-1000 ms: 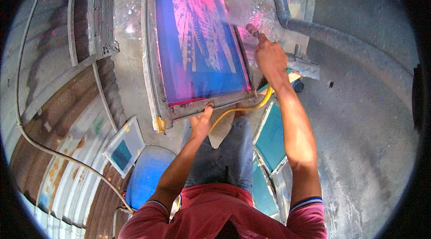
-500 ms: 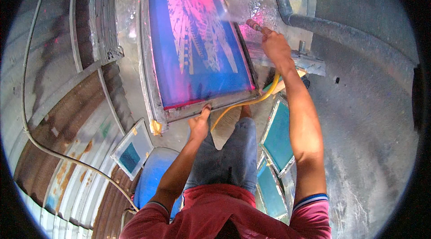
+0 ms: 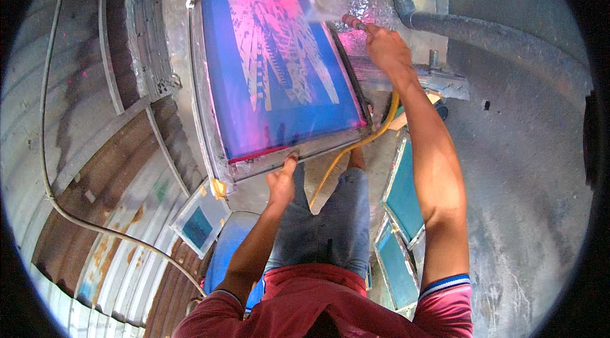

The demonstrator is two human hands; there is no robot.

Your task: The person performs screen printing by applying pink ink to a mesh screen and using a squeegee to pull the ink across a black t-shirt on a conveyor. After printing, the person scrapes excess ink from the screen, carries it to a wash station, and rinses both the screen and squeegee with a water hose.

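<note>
In front of me a screen printing frame (image 3: 297, 136) leans tilted, its mesh blue with a pale stencil pattern in the middle and pink light on it. My left hand (image 3: 282, 179) grips the frame's near bottom edge, thumb on top and the other fingers hidden beneath. With fingers wrapped round it, my right hand (image 3: 388, 49) holds a hose nozzle (image 3: 354, 22) to the right of the frame. A fine spray leaves the nozzle toward the frame's upper right edge. From below the right hand a yellow hose (image 3: 363, 141) curves down past the frame's lower corner.
Smaller teal screens (image 3: 404, 192) lean at the lower right, and another small screen (image 3: 202, 220) stands at the lower left near a blue drum (image 3: 230, 250). Rusty corrugated metal (image 3: 108, 236) lines the left side. Grey pipes (image 3: 489, 28) run along the upper right wall.
The nozzle in my right hand has shifted slightly left and up, with its spray. My left hand keeps its grip on the frame. The whole view has turned a little.
</note>
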